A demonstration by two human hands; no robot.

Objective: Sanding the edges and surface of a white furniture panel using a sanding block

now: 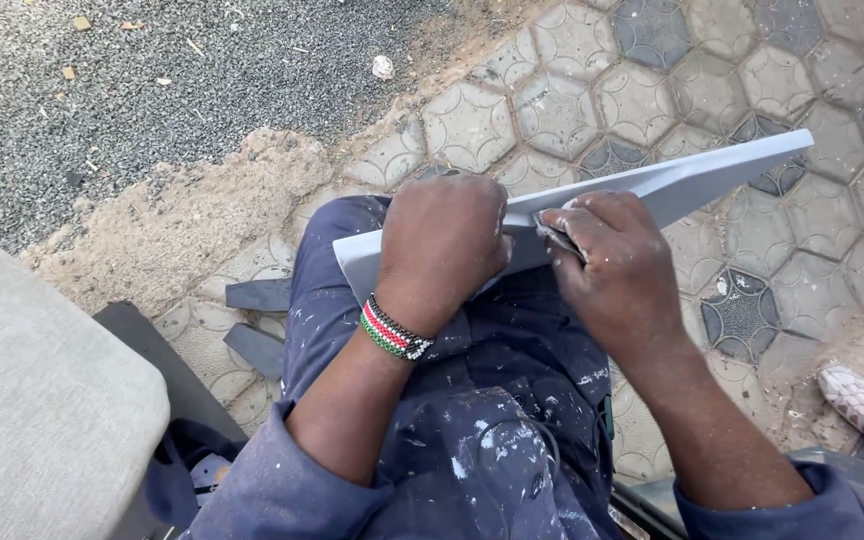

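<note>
A pale grey flat board (697,180) lies across my lap, running from my knee toward the upper right. My left hand (444,245), with a beaded bracelet on the wrist, presses down and grips the board's near end. My right hand (612,262) is closed on a small grey piece of sandpaper (559,237), held against the board's surface beside the left hand. Both hands are dusted with white powder. My trousers (472,400) are dark blue and spattered with paint.
Patterned hexagonal paving (572,100) lies ahead, with a sandy strip (182,210) and gravel (152,70) to the left. Dark flat pieces (257,320) rest on the ground by my left leg. A pale cushion (42,400) sits lower left. Another person's white shoe (857,400) is lower right.
</note>
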